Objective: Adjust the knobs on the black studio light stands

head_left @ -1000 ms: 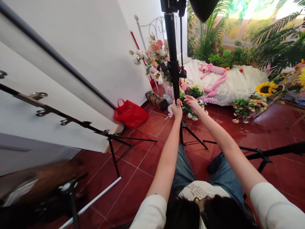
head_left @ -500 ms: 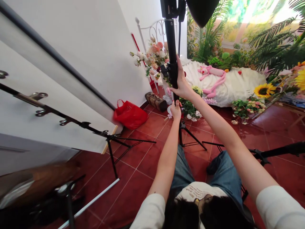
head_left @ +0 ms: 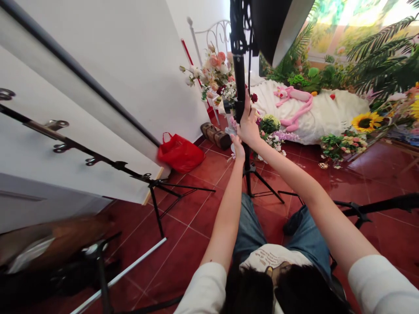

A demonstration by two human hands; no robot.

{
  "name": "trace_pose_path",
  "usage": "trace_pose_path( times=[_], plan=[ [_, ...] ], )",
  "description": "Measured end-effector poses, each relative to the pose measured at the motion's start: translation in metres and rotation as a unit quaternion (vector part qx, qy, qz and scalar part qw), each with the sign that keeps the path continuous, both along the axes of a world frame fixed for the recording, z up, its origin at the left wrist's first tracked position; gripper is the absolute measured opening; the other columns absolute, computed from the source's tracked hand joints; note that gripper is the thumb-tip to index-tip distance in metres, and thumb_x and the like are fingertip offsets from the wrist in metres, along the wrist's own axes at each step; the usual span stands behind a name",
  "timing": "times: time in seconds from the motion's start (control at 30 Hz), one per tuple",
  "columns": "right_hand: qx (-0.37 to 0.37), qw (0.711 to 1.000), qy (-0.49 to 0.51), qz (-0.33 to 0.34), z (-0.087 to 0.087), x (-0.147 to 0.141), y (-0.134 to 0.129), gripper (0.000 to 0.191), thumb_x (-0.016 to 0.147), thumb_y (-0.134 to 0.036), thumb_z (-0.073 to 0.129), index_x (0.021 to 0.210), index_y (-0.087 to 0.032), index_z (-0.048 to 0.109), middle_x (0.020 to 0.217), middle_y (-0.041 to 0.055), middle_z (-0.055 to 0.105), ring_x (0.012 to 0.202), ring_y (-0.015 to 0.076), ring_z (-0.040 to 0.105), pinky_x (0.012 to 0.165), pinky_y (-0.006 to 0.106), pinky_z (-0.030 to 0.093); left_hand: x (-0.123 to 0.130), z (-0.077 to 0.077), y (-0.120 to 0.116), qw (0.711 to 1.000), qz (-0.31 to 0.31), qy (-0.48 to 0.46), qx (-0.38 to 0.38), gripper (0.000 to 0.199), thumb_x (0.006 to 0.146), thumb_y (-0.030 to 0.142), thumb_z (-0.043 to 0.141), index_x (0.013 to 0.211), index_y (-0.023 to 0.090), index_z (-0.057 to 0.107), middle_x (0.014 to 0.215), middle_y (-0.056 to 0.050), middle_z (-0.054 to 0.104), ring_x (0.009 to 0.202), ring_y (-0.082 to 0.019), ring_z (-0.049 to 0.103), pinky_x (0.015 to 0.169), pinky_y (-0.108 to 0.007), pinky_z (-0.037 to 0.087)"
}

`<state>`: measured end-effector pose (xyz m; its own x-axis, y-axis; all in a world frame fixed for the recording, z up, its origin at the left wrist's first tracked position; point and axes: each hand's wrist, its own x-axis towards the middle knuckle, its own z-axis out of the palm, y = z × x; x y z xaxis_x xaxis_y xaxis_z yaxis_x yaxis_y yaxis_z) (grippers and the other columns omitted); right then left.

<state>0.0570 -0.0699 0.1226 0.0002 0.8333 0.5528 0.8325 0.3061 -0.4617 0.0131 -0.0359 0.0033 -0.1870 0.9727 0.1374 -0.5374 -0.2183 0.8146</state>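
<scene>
A black light stand (head_left: 240, 74) rises upright in front of me, with a dark lamp shade (head_left: 271, 26) at its top and tripod legs on the red tiled floor. My right hand (head_left: 249, 126) is wrapped round the pole near a black collar, its fingers pointing up along it. Just below and to the left, my left hand (head_left: 238, 149) grips the same pole, thumb up. The two hands are close together. The far sides of the fingers are partly hidden.
A red bag (head_left: 181, 153) lies by the wall, near a backdrop stand (head_left: 153, 181) with clamps. Behind the pole are flowers (head_left: 218, 65) and a white-covered bed (head_left: 321, 115) with a pink plush toy (head_left: 296, 96). Another black stand (head_left: 360, 210) is at right.
The lamp shade and upper pole have come lower in view, showing more of the shade. My right hand has moved slightly down, closer to my left hand.
</scene>
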Motion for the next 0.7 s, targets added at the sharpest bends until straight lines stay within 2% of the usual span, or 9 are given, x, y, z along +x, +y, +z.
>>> trace_pose_path(
  times=[0.13, 0.23, 0.43, 0.57, 0.7],
  plan=[
    [-0.029, 0.999, 0.013, 0.032, -0.044, 0.005, -0.009, 0.082, 0.097, -0.044, 0.05, 0.16, -0.016, 0.004, 0.151, 0.0291, 0.031, 0.119, 0.0385, 0.062, 0.09, 0.051, 0.058, -0.001, -0.002, 0.002, 0.999, 0.001, -0.015, -0.046, 0.068, 0.099, 0.063, 0.018, 0.092, 0.017, 0.067, 0.096, -0.01, 0.072, 0.101, -0.017, 0.07, 0.095, -0.03, 0.055],
    [-0.023, 0.995, 0.043, 0.088, -0.063, 0.015, -0.007, 0.084, 0.097, -0.046, 0.051, 0.16, -0.016, 0.004, 0.154, 0.0279, 0.03, 0.126, 0.0396, 0.058, 0.099, 0.052, 0.053, -0.002, -0.005, 0.001, 0.998, 0.009, 0.0, -0.062, 0.067, 0.101, 0.06, 0.016, 0.09, 0.017, 0.066, 0.092, -0.009, 0.071, 0.098, -0.017, 0.07, 0.095, -0.031, 0.055],
    [0.042, 0.967, 0.083, 0.235, -0.071, 0.031, 0.013, 0.095, 0.093, -0.055, 0.055, 0.16, -0.019, -0.001, 0.16, 0.0215, 0.026, 0.148, 0.0368, 0.033, 0.118, 0.058, 0.034, 0.001, -0.001, -0.005, 0.993, 0.071, 0.046, -0.083, 0.059, 0.105, 0.041, 0.017, 0.086, 0.015, 0.067, 0.091, -0.009, 0.071, 0.097, -0.016, 0.07, 0.098, -0.031, 0.053],
    [0.044, 0.963, 0.077, 0.253, -0.081, 0.038, 0.019, 0.092, 0.093, -0.059, 0.052, 0.159, -0.018, 0.003, 0.155, 0.0216, 0.033, 0.146, 0.0338, 0.035, 0.119, 0.058, 0.032, 0.004, -0.006, -0.001, 0.993, 0.088, 0.046, -0.07, 0.055, 0.105, 0.039, 0.022, 0.087, 0.016, 0.069, 0.095, -0.008, 0.072, 0.096, -0.016, 0.07, 0.096, -0.028, 0.053],
    [0.035, 0.972, 0.063, 0.225, -0.088, 0.054, 0.006, 0.086, 0.092, -0.056, 0.057, 0.158, -0.018, 0.017, 0.15, 0.0207, 0.036, 0.142, 0.0323, 0.041, 0.119, 0.054, 0.036, 0.005, -0.018, 0.006, 0.991, 0.107, 0.075, -0.039, 0.049, 0.103, 0.04, 0.026, 0.09, 0.016, 0.067, 0.09, -0.008, 0.071, 0.084, -0.015, 0.07, 0.09, -0.03, 0.055]
  ],
)
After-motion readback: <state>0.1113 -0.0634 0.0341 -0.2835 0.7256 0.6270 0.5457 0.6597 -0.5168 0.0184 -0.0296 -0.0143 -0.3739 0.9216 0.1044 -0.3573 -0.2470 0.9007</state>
